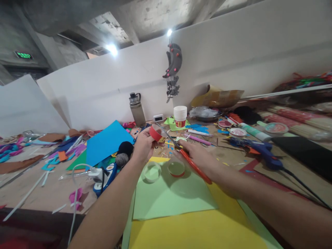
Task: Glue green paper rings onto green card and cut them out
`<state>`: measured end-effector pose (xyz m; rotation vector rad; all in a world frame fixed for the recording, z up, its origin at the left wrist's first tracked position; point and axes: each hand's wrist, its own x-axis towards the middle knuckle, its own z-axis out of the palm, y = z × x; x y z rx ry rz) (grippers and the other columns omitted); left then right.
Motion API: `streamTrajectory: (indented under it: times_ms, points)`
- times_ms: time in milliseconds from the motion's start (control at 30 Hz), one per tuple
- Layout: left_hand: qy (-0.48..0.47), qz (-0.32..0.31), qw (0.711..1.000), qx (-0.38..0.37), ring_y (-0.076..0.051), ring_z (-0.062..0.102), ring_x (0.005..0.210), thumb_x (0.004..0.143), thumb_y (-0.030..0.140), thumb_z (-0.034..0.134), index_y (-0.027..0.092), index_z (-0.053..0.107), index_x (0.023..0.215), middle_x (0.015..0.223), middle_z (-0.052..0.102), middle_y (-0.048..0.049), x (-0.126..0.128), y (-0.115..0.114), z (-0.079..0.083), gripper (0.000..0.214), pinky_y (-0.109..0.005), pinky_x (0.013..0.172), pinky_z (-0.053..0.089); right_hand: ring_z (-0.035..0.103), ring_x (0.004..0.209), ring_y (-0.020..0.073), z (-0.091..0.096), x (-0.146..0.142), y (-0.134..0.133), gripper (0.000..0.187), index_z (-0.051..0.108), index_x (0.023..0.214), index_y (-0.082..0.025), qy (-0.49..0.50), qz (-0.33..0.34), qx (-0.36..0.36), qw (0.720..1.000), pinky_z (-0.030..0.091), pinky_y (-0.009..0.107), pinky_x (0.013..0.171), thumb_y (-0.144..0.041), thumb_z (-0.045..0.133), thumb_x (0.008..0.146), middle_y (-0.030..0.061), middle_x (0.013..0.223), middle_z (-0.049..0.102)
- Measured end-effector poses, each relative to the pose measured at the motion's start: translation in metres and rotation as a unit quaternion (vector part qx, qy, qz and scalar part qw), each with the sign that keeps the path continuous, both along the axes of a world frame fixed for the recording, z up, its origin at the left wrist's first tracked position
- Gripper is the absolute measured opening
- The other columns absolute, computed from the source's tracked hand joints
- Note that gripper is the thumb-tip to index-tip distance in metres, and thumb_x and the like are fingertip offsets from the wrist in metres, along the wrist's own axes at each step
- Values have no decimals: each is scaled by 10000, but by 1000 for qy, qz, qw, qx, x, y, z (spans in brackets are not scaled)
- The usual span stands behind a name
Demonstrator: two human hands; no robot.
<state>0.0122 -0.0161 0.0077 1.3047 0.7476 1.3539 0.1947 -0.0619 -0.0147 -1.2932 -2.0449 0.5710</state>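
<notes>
Between the fingers of my left hand (143, 147) is a red paper cup piece (155, 133), a short curved band. My right hand (198, 152) grips red-handled scissors (193, 164), their blades pointing up and left, close beside the cup piece. I cannot tell whether the blades touch it. Below my hands, a white ring (152, 172) and a red-edged ring (176, 169) lie on a light green paper sheet (168, 204). Yellow paper (194, 231) lies under that sheet. Beyond my hands, a stack of paper cups (180, 116) stands upright.
At the left lie blue card (106, 143) and a power strip (105, 178) with a white cable. A bottle (137, 110) stands by the back panel. A blue glue gun (261, 152) with a cord, markers and black sheet (306, 155) lie to the right.
</notes>
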Motion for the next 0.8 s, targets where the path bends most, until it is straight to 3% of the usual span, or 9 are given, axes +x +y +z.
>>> streamTrajectory:
  times_ms: [467,667,800]
  points:
    - [-23,-18,999,-31,-143,653,590,620,344,789,172,544,721,646,636,-10,-1,-1,2,316,-221,512,530,468,578,148,2,-2,-2,228,522,731,-212,17,9,21,1000,327,251,542,-421,501,821,-1,626,570]
    - [-30,41,998,22,-123,645,620,647,329,765,176,561,761,684,639,9,-1,-1,3,280,-208,530,537,466,561,140,1,-1,-1,216,515,708,-211,14,16,18,1000,324,246,522,-399,518,815,-1,624,580]
    - [-20,27,999,24,-124,639,606,659,283,756,176,577,762,673,639,4,-2,1,0,232,-211,524,539,482,576,150,0,1,-1,213,501,731,-218,-7,10,18,1000,333,252,535,-405,498,834,9,655,599]
